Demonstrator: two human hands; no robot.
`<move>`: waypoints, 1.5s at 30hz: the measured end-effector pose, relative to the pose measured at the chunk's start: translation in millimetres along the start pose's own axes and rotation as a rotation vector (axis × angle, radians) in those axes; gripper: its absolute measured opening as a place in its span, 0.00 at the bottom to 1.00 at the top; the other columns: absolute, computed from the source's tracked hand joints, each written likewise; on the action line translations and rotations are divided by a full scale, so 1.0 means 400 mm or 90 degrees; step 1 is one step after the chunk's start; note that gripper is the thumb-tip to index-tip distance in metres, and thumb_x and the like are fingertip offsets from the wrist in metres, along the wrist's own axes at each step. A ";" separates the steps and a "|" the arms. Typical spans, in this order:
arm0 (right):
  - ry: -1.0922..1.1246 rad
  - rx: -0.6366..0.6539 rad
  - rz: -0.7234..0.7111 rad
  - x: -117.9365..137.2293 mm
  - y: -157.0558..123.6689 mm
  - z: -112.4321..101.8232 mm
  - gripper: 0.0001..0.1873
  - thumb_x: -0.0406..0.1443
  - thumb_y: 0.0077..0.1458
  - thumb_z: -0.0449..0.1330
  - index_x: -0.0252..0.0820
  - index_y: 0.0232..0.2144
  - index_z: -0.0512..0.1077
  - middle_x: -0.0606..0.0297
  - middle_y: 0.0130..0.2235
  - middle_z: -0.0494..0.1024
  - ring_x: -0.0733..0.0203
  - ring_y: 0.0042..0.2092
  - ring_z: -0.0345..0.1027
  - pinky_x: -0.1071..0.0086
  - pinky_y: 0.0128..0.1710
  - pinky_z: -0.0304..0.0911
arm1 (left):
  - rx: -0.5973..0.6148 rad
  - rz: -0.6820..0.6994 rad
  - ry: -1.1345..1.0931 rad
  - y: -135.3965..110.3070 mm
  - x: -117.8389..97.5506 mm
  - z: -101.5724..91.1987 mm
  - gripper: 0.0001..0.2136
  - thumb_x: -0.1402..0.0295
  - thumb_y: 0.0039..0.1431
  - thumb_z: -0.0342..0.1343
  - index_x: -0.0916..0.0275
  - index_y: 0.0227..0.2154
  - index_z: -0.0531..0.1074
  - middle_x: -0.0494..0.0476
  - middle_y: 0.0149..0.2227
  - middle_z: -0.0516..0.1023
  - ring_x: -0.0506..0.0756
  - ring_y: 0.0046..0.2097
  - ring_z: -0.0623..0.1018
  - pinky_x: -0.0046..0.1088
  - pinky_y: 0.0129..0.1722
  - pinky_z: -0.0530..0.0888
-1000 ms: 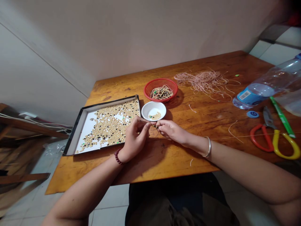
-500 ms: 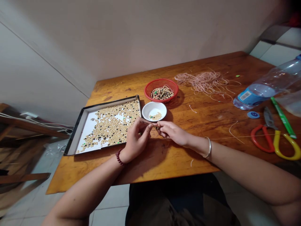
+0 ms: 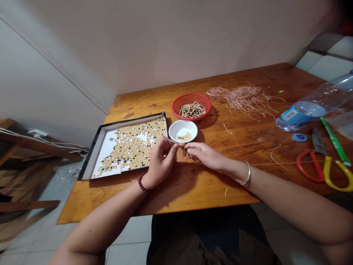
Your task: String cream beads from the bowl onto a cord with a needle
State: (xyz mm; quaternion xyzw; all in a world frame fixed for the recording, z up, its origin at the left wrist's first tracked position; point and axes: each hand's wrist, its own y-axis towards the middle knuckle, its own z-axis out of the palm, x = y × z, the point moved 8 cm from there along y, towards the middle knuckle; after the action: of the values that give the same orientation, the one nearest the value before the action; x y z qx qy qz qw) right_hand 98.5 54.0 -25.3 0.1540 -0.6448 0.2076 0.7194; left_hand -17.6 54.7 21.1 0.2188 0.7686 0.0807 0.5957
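Note:
Pinched at the fingertips of my left hand (image 3: 161,163) is one end of a short string of beads (image 3: 182,147), mostly hidden by the fingers. My right hand (image 3: 206,155) is closed on its other side, very close to the left. A thin thread (image 3: 271,163) runs off to the right from behind my right wrist. Just beyond the fingertips stands a white bowl (image 3: 173,129) with some tan and dark beads in it. Left of my hands lies a black-edged tray (image 3: 88,156) spread with loose tan, black and a few green beads.
Behind the bowl a red basket (image 3: 175,109) holds finished-looking bead strands. A tangle of pink cord (image 3: 242,97) lies at the back. On the right are a plastic bottle (image 3: 306,112), a blue cap (image 3: 299,137), scissors (image 3: 311,167) and a green pen (image 3: 335,140).
The whole view has shifted slightly. Both hands stay together at the beads, with only small changes in the right fingers.

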 end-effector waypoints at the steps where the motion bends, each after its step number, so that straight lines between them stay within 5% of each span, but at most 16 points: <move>1: -0.011 0.000 -0.008 0.001 0.000 -0.001 0.10 0.39 0.56 0.52 0.38 0.28 0.66 0.74 0.20 0.55 0.70 0.21 0.45 0.73 0.20 0.41 | -0.001 0.002 0.003 -0.001 0.001 0.000 0.06 0.65 0.62 0.54 0.62 0.33 0.66 0.58 0.36 0.79 0.46 0.23 0.72 0.24 0.26 0.74; 11: 0.048 0.005 0.071 -0.021 0.003 0.000 0.09 0.35 0.57 0.51 0.37 0.28 0.68 0.67 0.27 0.70 0.72 0.20 0.58 0.75 0.19 0.54 | 0.003 -0.008 0.012 -0.005 0.014 -0.001 0.06 0.65 0.62 0.54 0.62 0.34 0.67 0.60 0.37 0.80 0.49 0.30 0.77 0.23 0.25 0.72; 18: 0.141 -0.053 0.116 -0.036 0.002 -0.018 0.07 0.32 0.51 0.60 0.33 0.33 0.75 0.59 0.35 0.78 0.72 0.25 0.67 0.76 0.24 0.63 | -0.011 -0.002 -0.001 0.000 0.013 -0.005 0.05 0.66 0.61 0.55 0.62 0.33 0.67 0.59 0.37 0.79 0.49 0.32 0.77 0.22 0.26 0.71; 24: 0.123 -0.093 0.124 -0.042 0.002 -0.031 0.10 0.33 0.50 0.62 0.34 0.36 0.77 0.58 0.36 0.79 0.71 0.26 0.69 0.75 0.26 0.66 | -0.023 -0.016 -0.019 0.002 0.015 -0.009 0.06 0.66 0.61 0.55 0.62 0.32 0.65 0.58 0.36 0.79 0.46 0.25 0.72 0.22 0.26 0.72; 36: 0.032 0.016 0.055 -0.017 0.010 -0.010 0.09 0.36 0.50 0.58 0.35 0.25 0.74 0.62 0.27 0.77 0.67 0.25 0.69 0.71 0.26 0.65 | 0.010 -0.015 -0.047 -0.007 0.011 0.010 0.05 0.66 0.62 0.54 0.62 0.35 0.65 0.59 0.36 0.80 0.47 0.26 0.74 0.22 0.23 0.69; 45: 0.008 -0.083 0.100 -0.028 0.006 -0.037 0.09 0.36 0.47 0.59 0.35 0.22 0.73 0.62 0.24 0.76 0.66 0.24 0.67 0.72 0.25 0.61 | -0.033 -0.007 -0.046 0.005 0.011 -0.010 0.06 0.67 0.62 0.54 0.62 0.32 0.63 0.56 0.33 0.79 0.44 0.21 0.66 0.19 0.18 0.63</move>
State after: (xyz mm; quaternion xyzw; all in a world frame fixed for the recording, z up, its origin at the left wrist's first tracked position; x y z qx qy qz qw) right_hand 109.1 62.0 -38.4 0.0544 -0.6625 0.2222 0.7132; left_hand -21.9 58.8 19.1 0.2023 0.7452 0.0894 0.6290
